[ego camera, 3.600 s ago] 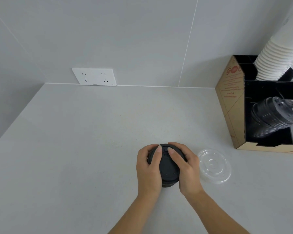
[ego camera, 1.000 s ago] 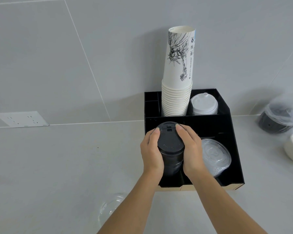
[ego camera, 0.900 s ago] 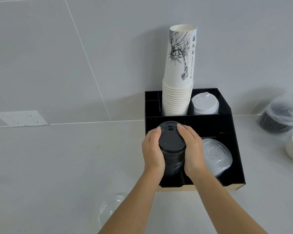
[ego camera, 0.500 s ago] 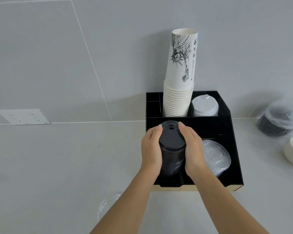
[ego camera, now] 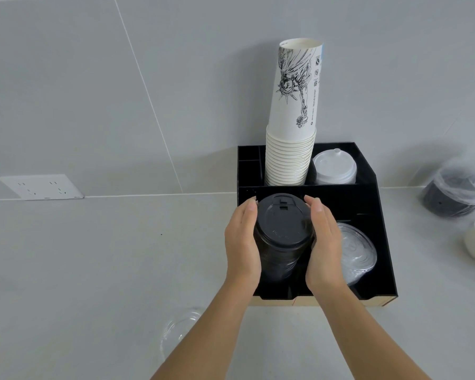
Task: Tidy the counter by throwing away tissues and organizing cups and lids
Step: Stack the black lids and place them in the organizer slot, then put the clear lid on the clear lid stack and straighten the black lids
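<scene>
Both hands, left hand (ego camera: 242, 244) and right hand (ego camera: 326, 242), are pressed with nearly straight fingers against opposite sides of the stack of black lids (ego camera: 283, 234), which is set in the front-left compartment of the black organizer (ego camera: 362, 198) on the bench (ego camera: 93, 270). Its long axis is held near upright, with the top lid faced upward and its sip hole at 12 o'clock.

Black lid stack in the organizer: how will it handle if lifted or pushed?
Probably light: the black lid stack is thin nested plastic. Likely to shear or splay, being separate lids; the left hand and right hand press it from both sides. Tall and narrow, so a top push may tip it toward the clear lids.
</scene>
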Demonstrator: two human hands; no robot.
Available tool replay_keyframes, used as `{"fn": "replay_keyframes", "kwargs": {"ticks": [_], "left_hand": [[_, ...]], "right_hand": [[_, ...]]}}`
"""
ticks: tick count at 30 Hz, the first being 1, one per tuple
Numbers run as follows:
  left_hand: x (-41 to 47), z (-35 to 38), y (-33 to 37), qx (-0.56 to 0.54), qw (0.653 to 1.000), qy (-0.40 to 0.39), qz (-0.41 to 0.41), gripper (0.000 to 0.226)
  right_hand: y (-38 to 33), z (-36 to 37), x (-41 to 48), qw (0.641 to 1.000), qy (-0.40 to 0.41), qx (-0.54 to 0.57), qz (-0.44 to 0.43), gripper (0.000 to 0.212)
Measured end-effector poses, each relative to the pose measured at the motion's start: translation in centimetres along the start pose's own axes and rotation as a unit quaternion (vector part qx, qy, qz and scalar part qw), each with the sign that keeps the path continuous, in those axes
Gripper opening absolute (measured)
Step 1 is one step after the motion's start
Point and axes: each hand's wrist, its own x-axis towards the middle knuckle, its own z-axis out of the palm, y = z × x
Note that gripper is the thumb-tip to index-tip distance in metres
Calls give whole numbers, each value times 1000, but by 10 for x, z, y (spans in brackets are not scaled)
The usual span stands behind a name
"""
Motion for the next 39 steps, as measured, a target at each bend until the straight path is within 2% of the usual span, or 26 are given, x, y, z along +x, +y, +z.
{"fn": "replay_keyframes", "kwargs": {"ticks": [2, 5, 7, 9, 10, 12, 16, 21, 24, 29, 39], "left_hand": [[0, -2, 4, 19, 1000, 2, 13, 62], [4, -13, 9, 63, 996, 0, 59, 49], [7, -24, 14, 95, 991, -7, 94, 43], [10, -35, 19, 145, 980, -8, 138, 54], [9, -41, 23, 178, 970, -7, 165, 59], [9, -52, 30, 253, 942, -6, 222, 61], [2, -75, 44, 361, 877, 15, 317, 61], [-13, -103, 51, 439, 823, 25, 361, 68], [-24, -124, 51, 458, 809, 31, 368, 68], [-39, -165, 44, 466, 812, 28, 349, 68], [-59, -230, 4, 474, 840, -36, 262, 69]], "right_hand": [[-2, -3, 1, 1000, -2, -10, -8, 37], [-6, -9, 4, 998, -10, -40, -38, 34], [-10, -14, 5, 994, -17, -73, -73, 48], [-15, -18, 7, 985, -20, -129, -113, 66], [-19, -19, 7, 976, -23, -165, -139, 68], [-28, -18, 6, 947, -28, -248, -204, 66], [-45, -4, -6, 856, -13, -390, -340, 71], [-49, 20, -33, 780, -33, -465, -418, 73], [-45, 36, -57, 744, -34, -482, -461, 73], [-25, 60, -102, 737, -60, -490, -461, 69], [50, 69, -159, 740, -86, -572, -344, 71]]}}
